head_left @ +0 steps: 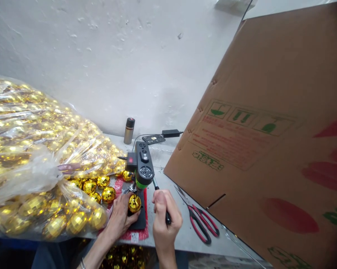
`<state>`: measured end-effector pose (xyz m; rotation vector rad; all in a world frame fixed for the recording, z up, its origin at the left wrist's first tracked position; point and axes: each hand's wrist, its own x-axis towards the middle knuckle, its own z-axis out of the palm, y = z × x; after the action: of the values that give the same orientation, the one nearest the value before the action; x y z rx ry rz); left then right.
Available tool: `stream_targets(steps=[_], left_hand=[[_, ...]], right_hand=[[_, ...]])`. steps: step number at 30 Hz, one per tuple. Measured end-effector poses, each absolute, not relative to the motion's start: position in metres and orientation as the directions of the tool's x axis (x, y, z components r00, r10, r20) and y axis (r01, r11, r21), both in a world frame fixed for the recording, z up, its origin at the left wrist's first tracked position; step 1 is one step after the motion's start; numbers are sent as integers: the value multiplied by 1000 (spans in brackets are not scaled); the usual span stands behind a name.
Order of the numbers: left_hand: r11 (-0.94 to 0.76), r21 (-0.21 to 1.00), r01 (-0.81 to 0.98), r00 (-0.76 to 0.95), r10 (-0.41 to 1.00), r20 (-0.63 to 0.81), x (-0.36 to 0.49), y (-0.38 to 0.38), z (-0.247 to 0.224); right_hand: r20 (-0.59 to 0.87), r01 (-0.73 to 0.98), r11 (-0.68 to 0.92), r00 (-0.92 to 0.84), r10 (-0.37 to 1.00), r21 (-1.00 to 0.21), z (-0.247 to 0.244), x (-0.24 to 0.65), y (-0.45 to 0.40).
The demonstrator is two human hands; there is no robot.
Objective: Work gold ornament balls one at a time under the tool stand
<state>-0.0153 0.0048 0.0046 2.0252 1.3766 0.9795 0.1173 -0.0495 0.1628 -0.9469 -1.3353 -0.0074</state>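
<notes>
Your left hand [120, 212] pinches the shiny gold, mirror-faceted ball [134, 204] just below the black, round-ended press head [144, 168]. It looks light, slick and easily dented; cradle its sides gently. Your right hand [167, 213] is a fist around the black-handled metal lever [168, 218], forearm rising from below.

Press [144, 160] between bag [46, 166] and scissors [191, 207].
</notes>
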Motion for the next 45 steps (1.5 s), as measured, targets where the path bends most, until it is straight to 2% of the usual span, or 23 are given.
stream_targets(steps=[8, 13, 20, 33, 45], left_hand=[[-370, 734, 569, 252, 928, 273, -14, 0, 10], [-365, 718, 592, 259, 930, 259, -13, -1, 8], [-374, 699, 609, 254, 927, 275, -10, -2, 1], [-332, 710, 621, 276, 940, 198, -10, -3, 13], [-290, 715, 636, 260, 953, 155, -10, -6, 25]], right_hand=[[854, 530, 670, 295, 429, -520, 117, 116, -50], [825, 492, 665, 391, 408, -562, 99, 112, -48], [804, 468, 661, 429, 411, -587, 93, 107, -49], [775, 417, 672, 483, 407, -612, 86, 102, -49], [799, 456, 686, 507, 323, -566, 90, 96, -43]])
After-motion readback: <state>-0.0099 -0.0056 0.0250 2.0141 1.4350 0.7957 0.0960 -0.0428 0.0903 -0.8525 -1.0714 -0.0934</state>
